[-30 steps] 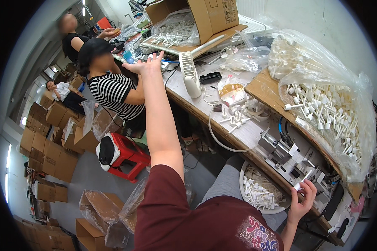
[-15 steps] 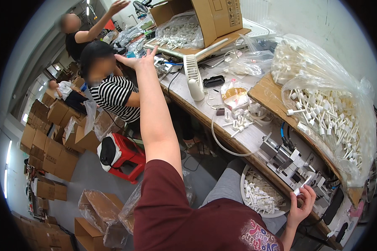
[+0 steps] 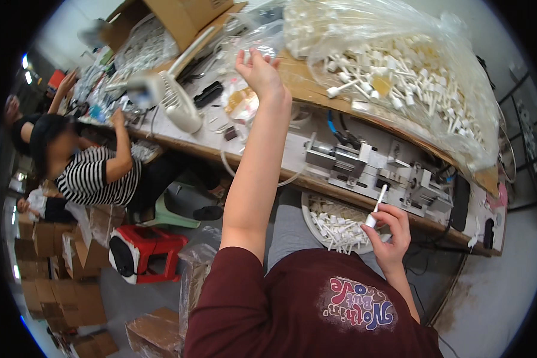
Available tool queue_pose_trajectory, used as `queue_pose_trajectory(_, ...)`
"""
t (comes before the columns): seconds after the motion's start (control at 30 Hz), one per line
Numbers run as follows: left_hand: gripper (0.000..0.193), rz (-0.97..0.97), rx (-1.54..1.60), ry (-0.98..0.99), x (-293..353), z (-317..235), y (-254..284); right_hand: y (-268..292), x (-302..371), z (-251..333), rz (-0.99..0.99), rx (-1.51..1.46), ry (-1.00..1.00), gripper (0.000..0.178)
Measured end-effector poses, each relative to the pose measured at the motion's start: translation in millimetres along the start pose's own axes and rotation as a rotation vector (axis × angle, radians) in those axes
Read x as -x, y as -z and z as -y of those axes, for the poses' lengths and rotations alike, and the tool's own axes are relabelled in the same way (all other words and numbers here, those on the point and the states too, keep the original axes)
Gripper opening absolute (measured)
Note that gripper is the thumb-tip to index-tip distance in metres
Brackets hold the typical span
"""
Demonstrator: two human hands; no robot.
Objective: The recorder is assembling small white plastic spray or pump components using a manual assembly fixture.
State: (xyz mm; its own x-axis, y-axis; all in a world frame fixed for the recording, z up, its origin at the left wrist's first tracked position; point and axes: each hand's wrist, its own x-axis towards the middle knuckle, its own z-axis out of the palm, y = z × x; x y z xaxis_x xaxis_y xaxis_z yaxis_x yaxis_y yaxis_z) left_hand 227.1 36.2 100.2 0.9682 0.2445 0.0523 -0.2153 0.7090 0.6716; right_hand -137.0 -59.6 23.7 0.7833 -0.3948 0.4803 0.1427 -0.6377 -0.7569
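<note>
My right hand (image 3: 392, 235) pinches a white cap with a thin stem (image 3: 373, 218) between thumb and fingers, the stem tilted upward. It is in front of a metal bench fixture (image 3: 370, 167) with slide blocks and blue tubing. Just left of that hand is a round white tub (image 3: 309, 218) full of similar white capped stems. My left arm is stretched over the bench, and my left hand (image 3: 261, 74) hangs in the air with its fingers loosely curled and apart, holding nothing visible. Behind it lies crumpled clear plastic (image 3: 262, 42).
A large clear bag of white capped stems (image 3: 411, 83) rests on cardboard (image 3: 307, 77) behind the fixture. A white fan (image 3: 182, 104) and a black case (image 3: 209, 93) stand farther left. A co-worker in a striped shirt (image 3: 95, 173) sits by the bench; a red stool (image 3: 146, 253) stands behind.
My view has swung to the right. My left hand has moved from beside the co-worker to over the bench by the cardboard. My right hand still holds the capped stem, now nearer the tub.
</note>
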Motion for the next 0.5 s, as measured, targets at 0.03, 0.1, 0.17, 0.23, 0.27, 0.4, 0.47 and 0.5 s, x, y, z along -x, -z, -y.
queue_pose_trajectory(0.03,0.047,0.049,-0.121,-0.124,7.6,4.9,-9.0,0.9,1.8,-2.0,-0.016,0.009,0.003,0.030)
queue_pose_trajectory(0.1,0.044,0.370,-0.392,-0.472,41.6,8.6,-23.2,3.5,7.4,-11.2,-0.036,0.039,-0.002,0.029)
queue_pose_trajectory(0.17,0.035,0.645,-0.535,-0.691,77.8,10.2,-31.1,3.5,9.4,-15.1,-0.046,0.009,-0.073,0.029)
queue_pose_trajectory(0.23,0.029,0.803,-0.691,-0.651,98.5,21.3,-35.0,4.0,3.6,-16.8,-0.064,-0.002,-0.064,0.030)
queue_pose_trajectory(0.27,0.026,0.883,-0.767,-0.632,107.9,28.0,-37.9,6.0,0.6,-16.4,-0.070,0.010,-0.043,0.030)
queue_pose_trajectory(0.4,0.031,1.199,-0.705,-0.815,141.7,64.3,-63.3,5.5,-4.4,-14.0,-0.062,0.011,-0.006,0.030)
queue_pose_trajectory(0.47,0.036,1.318,-0.814,-0.686,160.1,83.7,-78.9,5.8,2.7,-17.8,-0.070,0.021,-0.012,0.030)
queue_pose_trajectory(0.5,0.037,1.355,-0.913,-0.636,167.5,89.1,-84.9,6.0,4.6,-17.6,-0.068,0.029,-0.007,0.030)
